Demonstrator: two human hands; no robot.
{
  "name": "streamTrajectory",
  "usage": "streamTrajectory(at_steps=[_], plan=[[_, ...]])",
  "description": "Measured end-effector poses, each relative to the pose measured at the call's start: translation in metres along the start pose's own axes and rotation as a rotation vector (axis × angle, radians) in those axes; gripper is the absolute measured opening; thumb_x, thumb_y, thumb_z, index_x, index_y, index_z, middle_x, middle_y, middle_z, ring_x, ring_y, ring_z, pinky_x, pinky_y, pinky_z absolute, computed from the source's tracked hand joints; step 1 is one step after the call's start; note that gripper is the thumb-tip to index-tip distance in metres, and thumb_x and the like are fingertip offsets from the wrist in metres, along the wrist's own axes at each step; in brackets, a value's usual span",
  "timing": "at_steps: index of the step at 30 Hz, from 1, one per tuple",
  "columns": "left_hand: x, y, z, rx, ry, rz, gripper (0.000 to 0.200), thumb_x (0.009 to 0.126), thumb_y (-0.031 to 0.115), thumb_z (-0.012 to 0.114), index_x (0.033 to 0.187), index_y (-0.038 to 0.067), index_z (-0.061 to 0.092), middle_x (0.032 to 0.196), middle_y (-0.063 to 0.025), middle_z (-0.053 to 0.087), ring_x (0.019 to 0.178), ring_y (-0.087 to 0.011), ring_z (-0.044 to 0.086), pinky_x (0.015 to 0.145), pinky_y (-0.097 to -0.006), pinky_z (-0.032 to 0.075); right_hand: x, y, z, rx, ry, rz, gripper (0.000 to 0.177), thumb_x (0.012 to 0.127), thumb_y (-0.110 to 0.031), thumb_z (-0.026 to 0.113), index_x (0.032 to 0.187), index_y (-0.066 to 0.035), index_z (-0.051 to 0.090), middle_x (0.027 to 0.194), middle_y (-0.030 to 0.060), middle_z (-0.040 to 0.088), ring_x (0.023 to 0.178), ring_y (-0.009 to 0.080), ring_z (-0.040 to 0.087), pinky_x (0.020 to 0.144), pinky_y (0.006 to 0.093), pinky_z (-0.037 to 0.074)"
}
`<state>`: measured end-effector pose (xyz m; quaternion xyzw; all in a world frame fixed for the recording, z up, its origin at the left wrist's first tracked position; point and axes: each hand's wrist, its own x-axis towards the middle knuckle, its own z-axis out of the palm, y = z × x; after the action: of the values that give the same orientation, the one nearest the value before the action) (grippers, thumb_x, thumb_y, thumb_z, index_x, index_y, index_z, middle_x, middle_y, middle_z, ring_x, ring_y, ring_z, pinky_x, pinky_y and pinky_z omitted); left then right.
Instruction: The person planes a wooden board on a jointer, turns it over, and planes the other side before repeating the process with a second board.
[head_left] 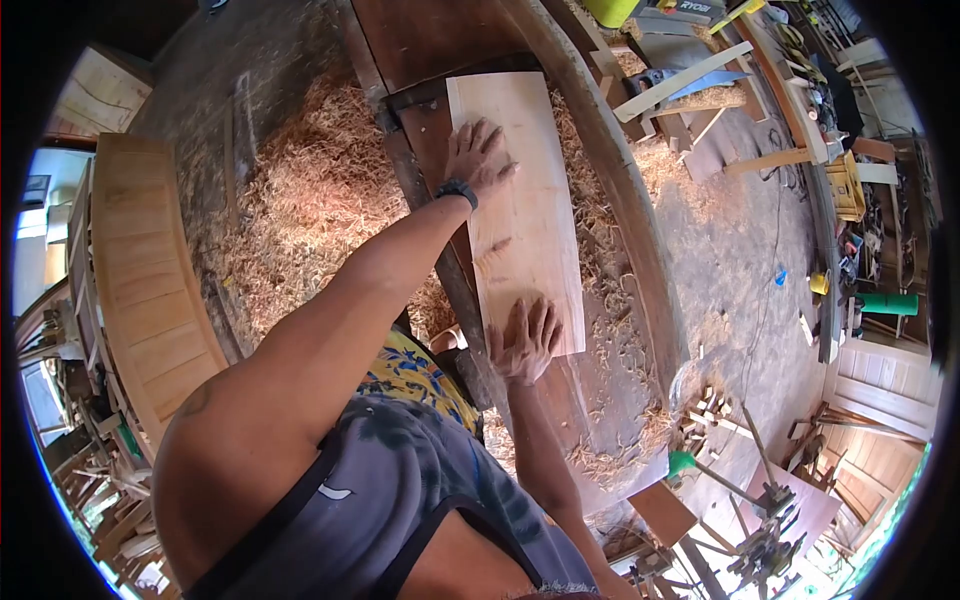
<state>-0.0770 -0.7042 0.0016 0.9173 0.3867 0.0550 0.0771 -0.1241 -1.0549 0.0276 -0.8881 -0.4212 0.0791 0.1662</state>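
Note:
A pale wooden board (530,230) lies lengthwise on the brown workbench (625,375) in front of me. My left hand (478,157), with a dark band at its wrist, rests on the board's far part, fingers spread and palm down. Close to the board's near end, my right hand (525,342) lies flat on the wood with its fingers stretched out. Neither hand grips anything. A darker mark shows on the board between the two hands.
Wood shavings (325,210) are heaped left of the bench, with more scattered on it. A panelled wooden door (150,290) stands at the left. A handsaw (700,85) and wood strips sit at the upper right. A green tube (888,303) is at far right.

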Motion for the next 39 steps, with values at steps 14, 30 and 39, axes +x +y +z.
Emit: streamTrajectory(at_steps=[14,30,39], plan=[[0.02,0.0,0.005,-0.112,0.083,0.065,0.081,0.095,0.065,0.053,0.157,0.014,0.041,0.167,-0.0158,0.029,0.155,-0.0393,0.021,0.126,-0.0582,0.013,0.015,-0.006,0.008,-0.017,0.021,0.016,0.075,0.092,-0.061,0.06,0.151,-0.014,0.053,0.162,0.024,0.037,0.153,0.0458,0.027,0.123,0.0633,0.014],[0.031,-0.003,-0.004,-0.119,0.085,0.06,0.082,0.092,0.062,0.06,0.154,0.01,0.047,0.164,-0.0168,0.033,0.152,-0.0407,0.024,0.125,-0.0577,0.015,0.03,-0.01,0.007,-0.061,0.012,-0.021,0.077,0.092,-0.061,0.06,0.153,-0.014,0.05,0.16,0.0263,0.038,0.15,0.0486,0.029,0.121,0.066,0.016],[0.036,-0.009,-0.003,-0.226,0.178,0.062,0.08,0.09,0.059,0.065,0.15,0.009,0.049,0.16,-0.0185,0.037,0.15,-0.0412,0.026,0.124,-0.0585,0.017,0.04,-0.013,0.013,-0.111,0.062,-0.047,0.075,0.093,-0.059,0.058,0.151,-0.011,0.052,0.159,0.0266,0.04,0.147,0.0515,0.033,0.12,0.0669,0.019]])
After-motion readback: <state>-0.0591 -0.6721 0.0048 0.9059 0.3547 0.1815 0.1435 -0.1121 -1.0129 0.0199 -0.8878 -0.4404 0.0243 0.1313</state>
